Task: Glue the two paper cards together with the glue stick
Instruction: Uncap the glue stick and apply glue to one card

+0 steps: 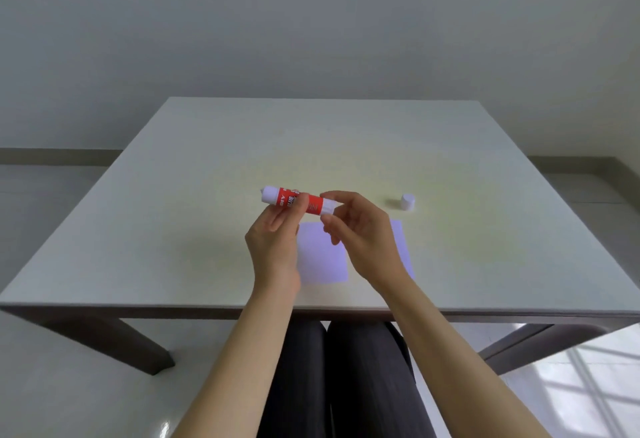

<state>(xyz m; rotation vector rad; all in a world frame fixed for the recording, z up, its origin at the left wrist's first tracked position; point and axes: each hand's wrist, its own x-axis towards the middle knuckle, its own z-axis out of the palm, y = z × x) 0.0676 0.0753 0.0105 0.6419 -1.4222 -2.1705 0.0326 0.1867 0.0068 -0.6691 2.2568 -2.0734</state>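
Glue stick [298,202] in both hands (cap [407,202] off, on table [207,160]).

At frame centre, the glue stick [298,202] has a red label with white lettering and plain white ends. To its right, the loose cap [407,202] is white. The two paper cards [323,257] below are pale lavender-white. The table [207,167] is off-white on dark brown legs. The trousers [346,378] at bottom are dark charcoal.
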